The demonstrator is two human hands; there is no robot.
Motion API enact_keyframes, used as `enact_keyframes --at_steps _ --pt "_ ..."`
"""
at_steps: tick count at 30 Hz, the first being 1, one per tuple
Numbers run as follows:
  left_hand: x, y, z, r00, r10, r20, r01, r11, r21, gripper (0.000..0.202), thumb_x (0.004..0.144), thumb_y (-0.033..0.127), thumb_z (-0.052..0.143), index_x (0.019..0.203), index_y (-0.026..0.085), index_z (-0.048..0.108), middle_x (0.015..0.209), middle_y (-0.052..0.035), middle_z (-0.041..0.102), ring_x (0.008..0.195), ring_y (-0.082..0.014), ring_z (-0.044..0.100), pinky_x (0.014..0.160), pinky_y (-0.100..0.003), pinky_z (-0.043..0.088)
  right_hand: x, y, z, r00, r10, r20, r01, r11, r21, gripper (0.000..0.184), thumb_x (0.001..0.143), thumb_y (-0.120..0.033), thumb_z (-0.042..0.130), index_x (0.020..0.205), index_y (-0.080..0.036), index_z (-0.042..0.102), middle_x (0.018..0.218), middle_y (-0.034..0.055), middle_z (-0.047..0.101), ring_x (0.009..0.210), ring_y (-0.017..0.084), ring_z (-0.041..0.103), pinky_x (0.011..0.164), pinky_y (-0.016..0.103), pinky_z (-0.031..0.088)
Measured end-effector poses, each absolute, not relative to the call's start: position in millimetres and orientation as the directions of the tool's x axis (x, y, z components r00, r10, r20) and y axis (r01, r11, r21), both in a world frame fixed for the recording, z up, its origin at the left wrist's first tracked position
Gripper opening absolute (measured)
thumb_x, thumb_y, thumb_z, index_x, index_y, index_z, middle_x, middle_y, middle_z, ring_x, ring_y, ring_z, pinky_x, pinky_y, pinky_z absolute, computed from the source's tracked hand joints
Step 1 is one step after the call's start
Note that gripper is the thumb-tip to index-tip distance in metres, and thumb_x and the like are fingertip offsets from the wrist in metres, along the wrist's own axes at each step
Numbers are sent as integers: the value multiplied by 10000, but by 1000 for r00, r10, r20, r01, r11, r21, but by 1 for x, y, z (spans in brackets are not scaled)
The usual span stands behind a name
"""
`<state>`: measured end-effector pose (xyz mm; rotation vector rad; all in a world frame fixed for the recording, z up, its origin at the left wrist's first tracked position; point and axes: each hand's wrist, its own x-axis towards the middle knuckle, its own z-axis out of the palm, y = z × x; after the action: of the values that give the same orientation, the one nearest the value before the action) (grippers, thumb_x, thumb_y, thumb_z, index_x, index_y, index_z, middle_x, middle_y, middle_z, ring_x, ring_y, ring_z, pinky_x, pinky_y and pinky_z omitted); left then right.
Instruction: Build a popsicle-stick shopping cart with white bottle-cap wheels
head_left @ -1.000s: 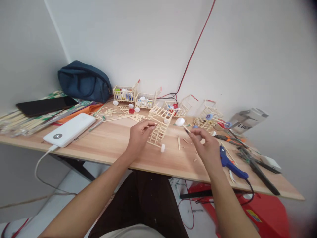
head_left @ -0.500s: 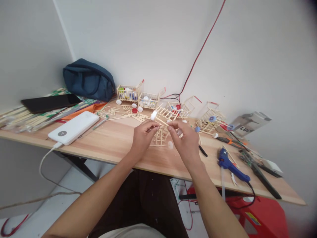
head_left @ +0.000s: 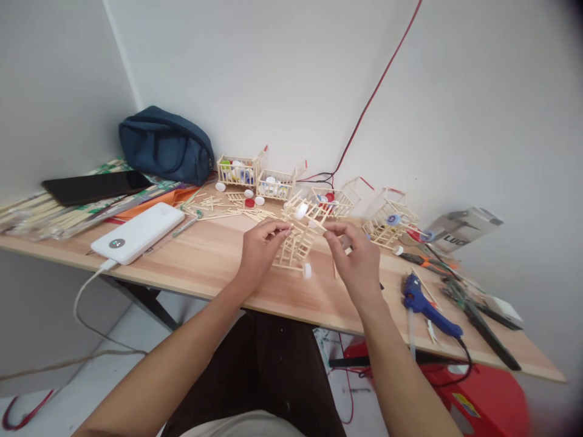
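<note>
A small cart (head_left: 298,246) of thin wooden sticks stands tilted between my hands, with white bottle-cap wheels (head_left: 301,210) at its upper side and another white cap (head_left: 307,271) low down. My left hand (head_left: 263,252) is closed, thumb and forefinger pinched at the cart's left edge; the exact stick in the pinch is too small to make out. On the other side my right hand (head_left: 355,255) pinches the end of a stick (head_left: 320,227) at the cart's upper right. Part of the cart's right side is hidden by these fingers.
Finished-looking stick carts (head_left: 237,172) line the wall, two filled with caps. Loose sticks (head_left: 214,206) lie left of centre. A blue glue gun (head_left: 428,309), pliers (head_left: 423,261) and a black-handled tool (head_left: 483,328) lie right; a power bank (head_left: 139,233), phone (head_left: 95,187) and pouch (head_left: 166,145) left.
My hands have moved a little apart, the right one rightward. More of the cart shows between them, and its upper white wheel appears farther right. The view has shifted slightly.
</note>
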<state>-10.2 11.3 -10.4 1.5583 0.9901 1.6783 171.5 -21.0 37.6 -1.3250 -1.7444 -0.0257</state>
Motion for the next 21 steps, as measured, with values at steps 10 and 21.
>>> enact_keyframes --at_steps 10,21 --pt "-1 4 -7 -3 852 523 4 -523 852 98 830 259 680 836 193 753 868 -32 729 840 -162 662 732 -253 501 171 -26 32 -97 780 618 760 459 -461 181 926 -324 558 955 -213 699 899 36 735 835 194 658 808 328 473" --pt "-3 8 -10 22 887 462 -50 -461 886 134 779 306 716 811 194 783 830 -40 729 789 -171 656 707 -271 506 171 -22 28 -230 760 608 747 538 -391 265 952 -436 561 1030 -235 716 968 51 747 928 222 662 859 376 459"
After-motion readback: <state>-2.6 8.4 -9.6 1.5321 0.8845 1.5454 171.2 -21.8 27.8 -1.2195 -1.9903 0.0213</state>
